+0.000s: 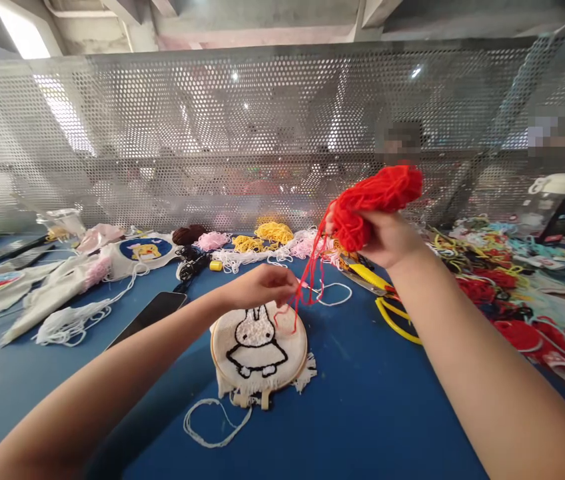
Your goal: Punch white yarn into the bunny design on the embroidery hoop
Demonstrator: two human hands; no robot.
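Observation:
My right hand [387, 237] is raised over the table, fingers wrapped round a bundle of red yarn [380, 193]. Loose red strands hang down from the bundle towards my left hand [268, 287]. That hand is closed in a pinch on the red yarn strands, just above an embroidery hoop. White cloth stretched in the embroidery hoop [257, 367] carries a rabbit in black outline, its head filled with white loops. A red strand end dangles over the cloth's upper right. White yarn [217, 423] trails in a loop below the hoop.
Yellow-handled scissors [362, 273] lie beneath my right wrist. A dark phone [150, 317] rests under my left forearm. Pink, yellow and white yarn piles [272, 233] line the back, before a perforated metal screen [212, 133]. Mixed yarn [482, 287] and a bottle [547, 207] stand right.

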